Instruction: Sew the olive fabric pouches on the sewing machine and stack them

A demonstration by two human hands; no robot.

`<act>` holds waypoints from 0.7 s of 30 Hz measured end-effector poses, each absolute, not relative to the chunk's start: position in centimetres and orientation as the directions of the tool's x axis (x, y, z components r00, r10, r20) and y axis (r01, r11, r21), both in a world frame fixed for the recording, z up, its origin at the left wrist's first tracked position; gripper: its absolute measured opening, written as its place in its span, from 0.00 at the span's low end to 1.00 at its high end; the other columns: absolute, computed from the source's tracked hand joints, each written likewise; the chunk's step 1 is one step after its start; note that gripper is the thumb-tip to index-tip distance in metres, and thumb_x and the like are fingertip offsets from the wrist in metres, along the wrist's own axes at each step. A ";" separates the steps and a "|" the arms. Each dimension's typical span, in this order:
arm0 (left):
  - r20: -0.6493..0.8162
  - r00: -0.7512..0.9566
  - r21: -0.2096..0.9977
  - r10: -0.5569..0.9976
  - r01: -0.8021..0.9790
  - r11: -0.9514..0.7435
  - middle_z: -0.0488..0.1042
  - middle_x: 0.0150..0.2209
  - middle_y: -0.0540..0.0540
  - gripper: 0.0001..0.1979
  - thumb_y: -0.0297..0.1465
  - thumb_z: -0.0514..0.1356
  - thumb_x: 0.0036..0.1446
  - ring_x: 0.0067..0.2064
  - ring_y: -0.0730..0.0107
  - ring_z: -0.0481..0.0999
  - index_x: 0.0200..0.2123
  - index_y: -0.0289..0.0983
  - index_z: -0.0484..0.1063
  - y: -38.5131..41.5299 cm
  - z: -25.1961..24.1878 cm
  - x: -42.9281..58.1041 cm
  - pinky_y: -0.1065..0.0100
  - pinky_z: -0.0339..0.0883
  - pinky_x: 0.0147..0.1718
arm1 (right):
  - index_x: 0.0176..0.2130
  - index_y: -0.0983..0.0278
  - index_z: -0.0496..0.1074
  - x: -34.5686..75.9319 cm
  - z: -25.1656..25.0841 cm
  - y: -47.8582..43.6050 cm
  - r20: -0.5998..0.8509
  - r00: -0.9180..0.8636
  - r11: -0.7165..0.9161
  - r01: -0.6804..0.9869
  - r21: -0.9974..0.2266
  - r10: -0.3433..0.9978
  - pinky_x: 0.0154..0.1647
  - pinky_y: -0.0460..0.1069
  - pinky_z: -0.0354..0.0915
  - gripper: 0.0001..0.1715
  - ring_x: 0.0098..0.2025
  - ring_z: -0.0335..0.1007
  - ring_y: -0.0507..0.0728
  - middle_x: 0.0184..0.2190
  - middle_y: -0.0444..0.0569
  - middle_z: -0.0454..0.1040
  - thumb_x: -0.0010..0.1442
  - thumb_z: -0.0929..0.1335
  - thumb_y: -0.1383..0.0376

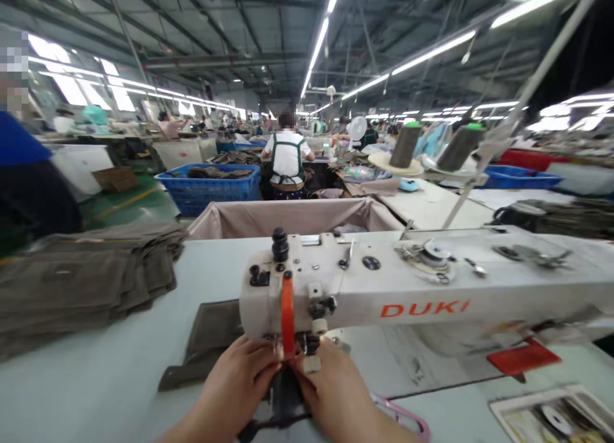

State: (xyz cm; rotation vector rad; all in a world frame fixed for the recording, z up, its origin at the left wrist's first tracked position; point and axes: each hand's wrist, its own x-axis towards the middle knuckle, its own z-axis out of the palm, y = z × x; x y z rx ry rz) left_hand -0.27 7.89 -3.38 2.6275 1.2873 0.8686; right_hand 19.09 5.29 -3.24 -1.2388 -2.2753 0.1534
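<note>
My left hand (242,376) is closed at the needle area of a white sewing machine (355,289), its fingertips pinching a dark fabric piece (286,392). On the other side, my right hand (336,379) also has its fingers closed on this piece. The fabric hangs between both hands toward me. An orange guard strip (287,312) on the machine head hides part of the needle and some fingertips. Just behind my left hand, a folded grey-brown cloth piece (211,331) lies on the pale table. Pink-handled scissors or a similar looped tool (415,420) lie partly hidden by my right wrist.
A stack of grey-brown cloth pieces (86,283) lies on the left of the table. A red piece (524,357) and a tray with a bobbin (556,417) are at right. Behind the machine stand a fabric-lined bin (288,216), a blue basket (211,194) and a seated co-worker (286,152).
</note>
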 end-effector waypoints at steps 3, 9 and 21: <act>0.454 0.503 0.293 0.735 0.695 -0.656 0.80 0.35 0.54 0.09 0.27 0.59 0.56 0.37 0.66 0.79 0.34 0.46 0.78 8.2 -4.2 -0.6 0.68 0.75 0.39 | 0.36 0.60 0.73 18.9 -3.5 5.6 0.394 -0.448 0.574 0.760 -0.306 0.803 0.42 0.48 0.66 0.08 0.41 0.69 0.57 0.38 0.49 0.74 0.58 0.65 0.71; 0.458 0.501 0.268 0.735 0.710 -0.651 0.80 0.37 0.52 0.08 0.28 0.59 0.57 0.39 0.65 0.79 0.36 0.45 0.78 9.0 -4.3 -0.7 0.67 0.74 0.41 | 0.37 0.60 0.72 19.2 -3.6 5.8 0.409 -0.417 0.557 0.762 -0.329 0.812 0.43 0.48 0.66 0.10 0.41 0.69 0.56 0.38 0.47 0.74 0.58 0.65 0.72; 0.304 0.580 -0.056 0.756 0.803 -0.594 0.74 0.32 0.50 0.14 0.29 0.62 0.58 0.32 0.69 0.74 0.48 0.44 0.72 -4.1 -4.2 -6.4 0.71 0.70 0.35 | 0.47 0.57 0.73 23.0 -5.8 6.2 0.584 -0.446 0.697 0.641 -0.321 0.679 0.46 0.57 0.72 0.17 0.47 0.72 0.61 0.46 0.52 0.73 0.61 0.63 0.70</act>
